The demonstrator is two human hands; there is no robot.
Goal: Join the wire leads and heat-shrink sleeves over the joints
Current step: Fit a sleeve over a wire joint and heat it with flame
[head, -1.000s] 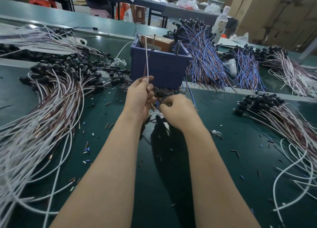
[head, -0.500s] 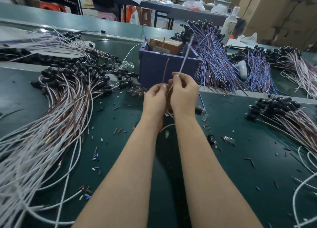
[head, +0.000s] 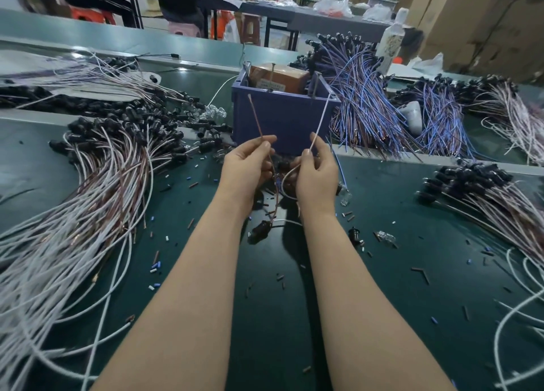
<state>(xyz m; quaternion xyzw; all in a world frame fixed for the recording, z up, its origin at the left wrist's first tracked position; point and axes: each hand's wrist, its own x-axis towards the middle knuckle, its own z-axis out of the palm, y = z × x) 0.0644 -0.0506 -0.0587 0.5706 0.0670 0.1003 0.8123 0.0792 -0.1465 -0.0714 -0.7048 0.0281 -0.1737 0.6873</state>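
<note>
Apart, brown lead (head: 255, 117) in left hand (head: 245, 167), white lead (head: 320, 120) in right hand (head: 316, 173)

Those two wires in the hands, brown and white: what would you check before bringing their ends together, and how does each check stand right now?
1. Brown wire pinched in left hand: ok.
2. White wire pinched in right hand: ok.
3. Both free ends point up, apart, untangled: ok.
4. Tips stripped bare: cannot tell, too small.
5. Heat-shrink sleeve already on either wire: cannot tell.
6. Both wires run down to the black socket on the table: ok.
</note>
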